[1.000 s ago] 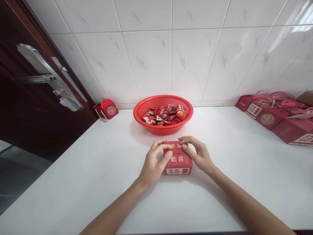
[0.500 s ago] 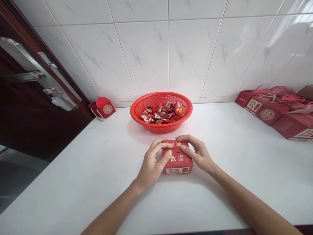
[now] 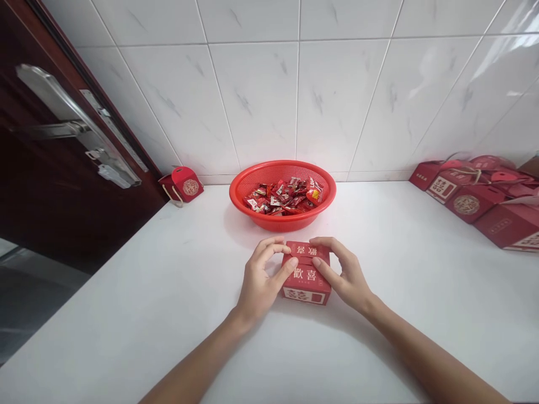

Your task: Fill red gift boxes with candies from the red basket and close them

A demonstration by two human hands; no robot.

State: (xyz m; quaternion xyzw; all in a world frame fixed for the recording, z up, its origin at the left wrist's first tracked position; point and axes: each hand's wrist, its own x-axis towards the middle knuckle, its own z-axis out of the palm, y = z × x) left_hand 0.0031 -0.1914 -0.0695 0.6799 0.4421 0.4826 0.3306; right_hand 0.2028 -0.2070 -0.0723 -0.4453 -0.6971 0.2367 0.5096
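Observation:
A small red cardboard candy box (image 3: 305, 274) with white Chinese characters stands on the white table. Two flaps meet along a seam across its top. My left hand (image 3: 261, 279) is curled about the box's left side, its thumb on the top near the seam and its fingers bent over the far left edge. On the right, my right hand (image 3: 346, 275) grips the box, thumb pressed on the top by the seam and index finger along the far edge. The other fingertips of the right hand are hidden behind the box.
Behind the box sits a red plastic basket (image 3: 283, 224) holding many wrapped candies (image 3: 281, 195). Another small red box (image 3: 182, 185) with a cord handle stands at the back left, near a door (image 3: 37, 185). Several red gift boxes (image 3: 467, 203) crowd the right, against the tiled wall (image 3: 261, 101).
The box has turned slightly on the table, its front face now slanting. Both hands keep their hold with small finger shifts. The whole view has moved a little.

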